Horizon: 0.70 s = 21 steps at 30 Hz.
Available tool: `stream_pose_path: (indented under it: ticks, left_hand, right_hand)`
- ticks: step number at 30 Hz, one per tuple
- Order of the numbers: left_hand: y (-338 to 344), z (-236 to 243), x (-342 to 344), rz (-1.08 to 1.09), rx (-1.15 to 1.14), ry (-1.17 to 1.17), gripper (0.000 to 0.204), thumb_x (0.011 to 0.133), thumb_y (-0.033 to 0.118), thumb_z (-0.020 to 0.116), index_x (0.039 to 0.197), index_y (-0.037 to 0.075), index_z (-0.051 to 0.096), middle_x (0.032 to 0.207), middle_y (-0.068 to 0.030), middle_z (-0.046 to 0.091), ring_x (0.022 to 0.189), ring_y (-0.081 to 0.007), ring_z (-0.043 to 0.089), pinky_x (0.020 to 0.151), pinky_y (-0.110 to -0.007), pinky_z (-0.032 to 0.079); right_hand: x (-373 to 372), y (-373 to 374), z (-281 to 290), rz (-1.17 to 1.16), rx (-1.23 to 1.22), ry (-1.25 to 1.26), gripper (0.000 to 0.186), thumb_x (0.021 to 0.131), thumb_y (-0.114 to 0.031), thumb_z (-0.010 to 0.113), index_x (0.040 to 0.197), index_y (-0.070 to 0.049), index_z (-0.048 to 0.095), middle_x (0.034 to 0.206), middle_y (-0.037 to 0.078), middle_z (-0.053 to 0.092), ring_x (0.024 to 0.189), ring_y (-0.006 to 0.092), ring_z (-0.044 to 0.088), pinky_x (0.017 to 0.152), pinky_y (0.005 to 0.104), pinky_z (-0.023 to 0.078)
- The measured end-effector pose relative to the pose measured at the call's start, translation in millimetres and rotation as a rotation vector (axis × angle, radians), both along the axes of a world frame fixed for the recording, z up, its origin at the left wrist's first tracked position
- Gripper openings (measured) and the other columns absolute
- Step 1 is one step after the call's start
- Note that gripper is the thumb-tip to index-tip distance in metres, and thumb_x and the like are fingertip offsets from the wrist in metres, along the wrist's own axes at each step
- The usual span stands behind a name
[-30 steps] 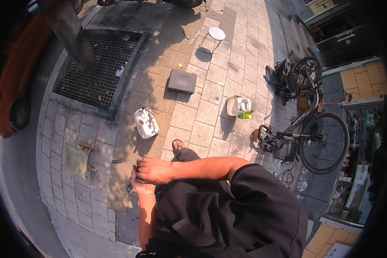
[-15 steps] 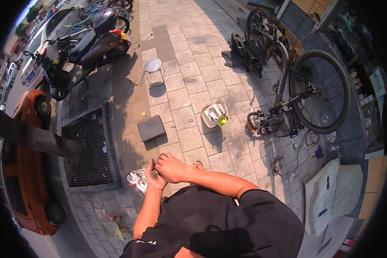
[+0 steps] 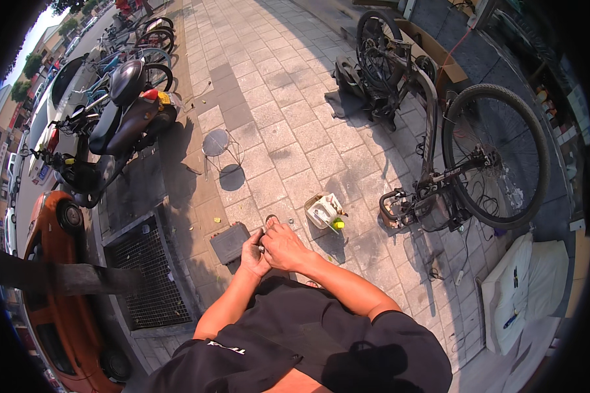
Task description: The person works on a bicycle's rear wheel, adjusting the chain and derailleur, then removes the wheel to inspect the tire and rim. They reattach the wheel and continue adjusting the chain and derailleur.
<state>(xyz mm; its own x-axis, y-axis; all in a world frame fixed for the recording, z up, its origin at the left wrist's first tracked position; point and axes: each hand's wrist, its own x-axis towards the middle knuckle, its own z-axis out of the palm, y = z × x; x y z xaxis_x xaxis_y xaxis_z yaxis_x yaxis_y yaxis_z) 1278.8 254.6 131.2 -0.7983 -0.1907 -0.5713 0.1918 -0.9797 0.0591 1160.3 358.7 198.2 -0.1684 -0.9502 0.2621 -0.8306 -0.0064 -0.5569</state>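
Both hands meet in front of my body, above the paving. My left hand has its thumb raised and its fingers curled inward. Pressed against it from the right, my right hand has bent fingers closed at the left fingertips. Something small and greyish may sit between them, too small and covered to name. Just beyond and left of the hands, a dark grey case lies on the ground. A pale tub with a yellow-green-capped bottle stands ahead on the right.
An upside-down bicycle takes up the right side, near a white cushion. Left are a round stool, a tree trunk, a metal grate, a parked scooter and an orange car.
My view has shifted, and my joined hands appear farther right, now overlapping the near side of the grey case. The hands stay together. The white items beside my left wrist are out of sight.
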Motion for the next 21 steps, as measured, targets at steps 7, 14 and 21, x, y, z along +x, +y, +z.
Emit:
stream_pose_path:
  ticks: [7,14,21]
  left_hand:
    - [-128,-65,-134,-0.148,-0.141,-0.037,0.037,0.107,0.036,0.050,0.126,0.006,0.061,0.128,-0.0130,0.065,0.120,-0.0268,0.063,0.106,-0.048,0.051]
    - [-262,14,-254,-0.410,-0.011,-0.023,0.049,0.108,0.044,0.044,0.130,0.001,0.054,0.130,-0.0206,0.063,0.124,-0.0360,0.061,0.110,-0.052,0.048]
    - [-334,35,-388,-0.501,-0.054,-0.096,0.049,0.105,0.040,0.054,0.133,-0.001,0.054,0.130,-0.0202,0.061,0.121,-0.0354,0.062,0.108,-0.049,0.050]
  right_hand:
    - [-123,-113,-19,-0.143,0.056,0.049,0.019,0.080,-0.017,0.067,0.094,-0.004,0.069,0.092,0.015,0.066,0.097,0.0340,0.061,0.089,0.0452,0.045]
    - [-227,-238,17,-0.117,0.071,0.076,0.016,0.077,-0.015,0.066,0.086,-0.003,0.069,0.089,0.015,0.068,0.094,0.0322,0.063,0.090,0.0445,0.045]
    - [-334,-302,21,-0.410,0.015,0.058,0.013,0.079,-0.012,0.066,0.086,-0.002,0.068,0.089,0.017,0.065,0.093,0.0348,0.060,0.091,0.0460,0.046]
